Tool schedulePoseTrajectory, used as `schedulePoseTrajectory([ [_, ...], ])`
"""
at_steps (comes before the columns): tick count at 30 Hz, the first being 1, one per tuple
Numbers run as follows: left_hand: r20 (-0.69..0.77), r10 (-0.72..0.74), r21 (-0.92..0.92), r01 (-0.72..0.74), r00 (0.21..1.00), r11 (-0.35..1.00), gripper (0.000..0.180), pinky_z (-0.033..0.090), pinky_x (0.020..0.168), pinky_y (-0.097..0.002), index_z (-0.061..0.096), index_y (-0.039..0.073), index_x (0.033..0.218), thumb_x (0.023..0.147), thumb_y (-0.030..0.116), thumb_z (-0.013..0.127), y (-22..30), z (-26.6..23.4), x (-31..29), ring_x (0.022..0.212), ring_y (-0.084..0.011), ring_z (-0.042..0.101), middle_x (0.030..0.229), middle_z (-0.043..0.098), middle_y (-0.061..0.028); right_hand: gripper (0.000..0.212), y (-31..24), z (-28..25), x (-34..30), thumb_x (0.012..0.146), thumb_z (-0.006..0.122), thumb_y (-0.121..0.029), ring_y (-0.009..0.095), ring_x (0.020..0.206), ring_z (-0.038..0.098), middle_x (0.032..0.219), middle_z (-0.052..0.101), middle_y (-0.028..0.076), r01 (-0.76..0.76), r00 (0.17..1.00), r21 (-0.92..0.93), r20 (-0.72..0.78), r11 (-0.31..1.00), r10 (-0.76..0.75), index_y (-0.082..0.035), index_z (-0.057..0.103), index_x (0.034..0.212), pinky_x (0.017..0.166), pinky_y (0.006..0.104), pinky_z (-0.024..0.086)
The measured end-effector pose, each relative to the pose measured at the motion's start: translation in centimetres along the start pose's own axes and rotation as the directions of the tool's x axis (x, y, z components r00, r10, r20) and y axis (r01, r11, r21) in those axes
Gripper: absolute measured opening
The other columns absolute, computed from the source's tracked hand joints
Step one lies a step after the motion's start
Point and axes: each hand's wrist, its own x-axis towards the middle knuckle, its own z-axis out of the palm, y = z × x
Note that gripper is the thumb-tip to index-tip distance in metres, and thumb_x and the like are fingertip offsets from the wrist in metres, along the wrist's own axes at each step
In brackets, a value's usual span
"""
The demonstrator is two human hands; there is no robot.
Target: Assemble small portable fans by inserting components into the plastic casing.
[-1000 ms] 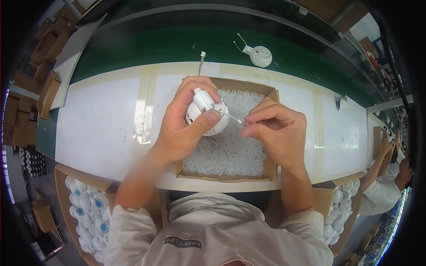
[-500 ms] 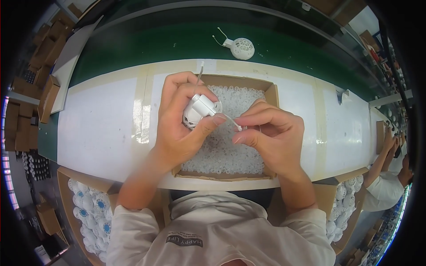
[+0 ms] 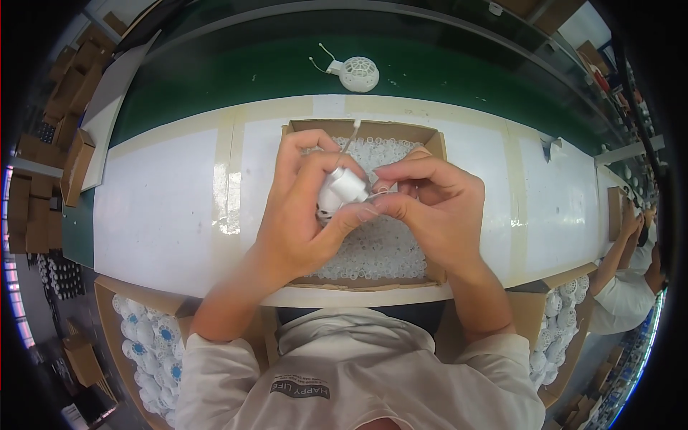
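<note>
While L hand [image 3: 295, 215] grips white unit [image 3: 348, 188], R hand [image 3: 450, 204] pinches at its thin cord [image 3: 379, 192]

White unit's held up over open carton [image 3: 435, 271] of clear rings [image 3: 380, 254], so unit + both hands block part of the view in. L hand is closed round unit, thumb along near side; its fingers hide much of the body. A 2nd cord [image 3: 355, 130] sticks up past L fingers, far side. R hand: thumb + index closed on thin cord; can't tell what else is btwn the tips.

Around: spare unit [image 3: 359, 74], similar w/ lattice dome + 2 leads, lies on green surface [image 3: 215, 80] beyond white worktop [image 3: 154, 197]. Tape strip [image 3: 231, 179] crosses worktop L of carton. Below worktop edge, L box [image 3: 105, 304] + R box [image 3: 571, 358] hold white domed parts [image 3: 147, 344], some w/ blue centres on L. Co-worker's sleeve [image 3: 623, 304] far R; stacked cartons [image 3: 34, 204] far L.
</note>
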Motion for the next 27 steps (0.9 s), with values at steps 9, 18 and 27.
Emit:
schedulePoseTrajectory([
  [9, 0.113, -0.189, -0.047, 0.195, 0.976, 0.980, 0.046, 0.041, 0.108, -0.0397, 0.053, -0.003, 0.137, 0.102, 0.027, 0.050, -1.7, 0.2, -0.2, 0.127, -0.0305, 0.054, 0.137, 0.056, -0.0176, 0.018, 0.9, 0.6, 0.8, 0.072, 0.083, -0.006, 0.015, 0.076, 0.064, 0.082, 0.067, 0.008, 0.140, 0.973, -0.239, -0.147, 0.961, -0.178, -0.003, 0.078, 0.089, 0.068, 0.0276, 0.050],
  [18, 0.091, -0.084, -0.058, 0.090, 0.992, 0.994, 0.065, 0.040, 0.109, -0.0361, 0.038, -0.006, 0.151, 0.104, 0.037, 0.051, -4.9, -0.4, 0.1, 0.130, -0.0268, 0.052, 0.145, 0.050, -0.0165, 0.015, 2.2, 0.0, 1.9, 0.073, 0.078, -0.011, 0.023, 0.087, 0.067, 0.088, 0.075, 0.011, 0.317, 0.936, -0.070, -0.139, 0.946, -0.324, -0.003, 0.079, 0.086, 0.081, 0.0365, 0.051],
  [27, 0.052, -0.371, -0.339, 0.366, 0.927, 0.867, 0.081, 0.049, 0.097, -0.0351, 0.049, -0.005, 0.140, 0.098, 0.064, 0.047, -5.5, 0.2, -0.6, 0.114, -0.0223, 0.061, 0.128, 0.060, -0.0130, 0.019, 2.3, -1.6, 2.9, 0.074, 0.079, -0.007, 0.022, 0.088, 0.067, 0.095, 0.075, 0.010, 0.154, 0.986, -0.052, -0.062, 0.987, -0.157, -0.003, 0.079, 0.093, 0.079, 0.0332, 0.053],
])
